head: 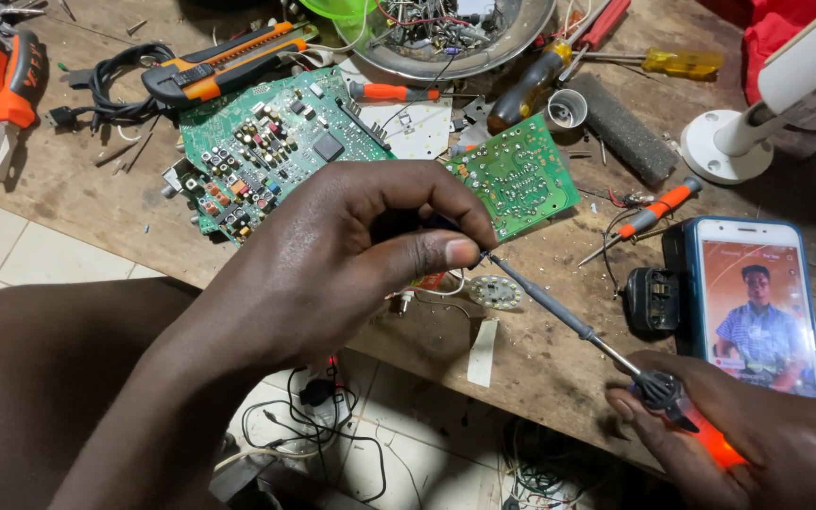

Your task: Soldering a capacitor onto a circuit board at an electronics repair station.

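My left hand [351, 260] is pinched shut, thumb against fingers, on something small at the fingertips; too hidden to tell what. My right hand [757, 444] grips the soldering iron [578, 326] by its glowing orange handle, low and right of the small green board [514, 175]. The iron's shaft runs up-left from that hand, and its tip meets my left thumb tip, just below the small green board's lower left corner.

A round white LED disc [495, 293] lies on the bench [540, 368] just under the tip, below the small green board.

Left of the small green board: a large green circuit board [271, 142], densely populated, partly hidden by my left hand. Further up-left of it, an orange-and-black utility knife [224, 64] and a black cable [110, 90]; orange pliers [0, 80] sit at the far left.

Above the small green board: a metal bowl [512, 38] full of loose parts and wire. Right of the board: a small orange-handled screwdriver [649, 217], then a phone [757, 302] with its screen lit, and a black block [652, 300] touching the phone's left edge. Up-right: a white stand base [724, 146].
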